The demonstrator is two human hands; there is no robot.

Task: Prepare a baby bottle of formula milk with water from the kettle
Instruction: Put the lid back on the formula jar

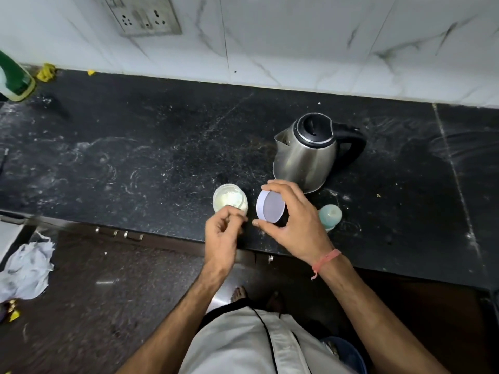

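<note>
Standing on the black stone countertop, toward its right half and back from the front edge: rounded stainless-steel kettle with black lid and handle, lid closed, spout facing left, apparently not yet being poured. Sitting just at the front edge, left of the kettle: small open clear jar of pale powder, presumably the formula, mouth uncovered. Holding a round white lid with a grey inner face tilted on edge: right hand, thumb below and fingers curled over the rim, pinching it clear of the counter between jar and kettle. Hovering just below the jar: left hand, fingers loosely curled with tips pinched together; impossible to tell whether anything is being held. Lying near the front edge, right of the right hand: pale teal bottle teat cap. Bottle body not showing. Seemingly still early: opening done, scooping, pouring, closing and shaking remaining.
</note>
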